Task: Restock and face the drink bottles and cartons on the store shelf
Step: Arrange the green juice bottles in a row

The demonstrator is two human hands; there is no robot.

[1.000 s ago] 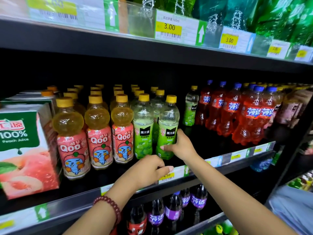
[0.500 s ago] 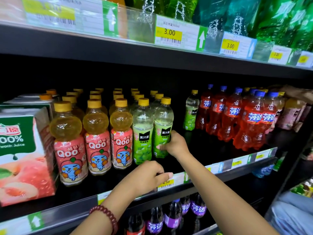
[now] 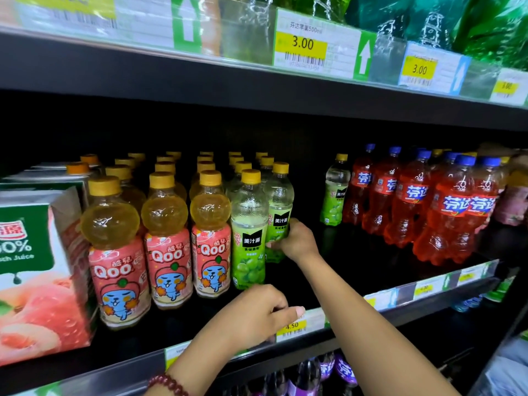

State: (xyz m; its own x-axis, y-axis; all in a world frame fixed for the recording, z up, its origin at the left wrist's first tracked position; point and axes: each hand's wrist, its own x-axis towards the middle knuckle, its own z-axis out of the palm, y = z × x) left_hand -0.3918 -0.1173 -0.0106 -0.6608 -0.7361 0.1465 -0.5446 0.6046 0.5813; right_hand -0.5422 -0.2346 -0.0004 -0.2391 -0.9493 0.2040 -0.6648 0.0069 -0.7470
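At the far left of the frame a peach juice carton (image 3: 31,270) stands on the black shelf (image 3: 343,270). Right of it, 3 Qoo bottles (image 3: 168,252) with yellow caps head the front row, with more yellow caps behind them. Next comes a green grape bottle (image 3: 248,238) at the front edge of the row. Low in the centre, the left hand (image 3: 251,315) sits with fingers curled into a loose fist and thumb stretched out to the right, resting at the shelf's price rail (image 3: 300,327) by the 4.50 tag; it holds no bottle. Just right of centre, the right hand (image 3: 294,241) grips the lower label of a second grape bottle (image 3: 278,207), fingers wrapped round it, standing upright just behind the first. Further right stand a lone grape bottle (image 3: 335,192) and red soda bottles (image 3: 451,212) with blue caps.
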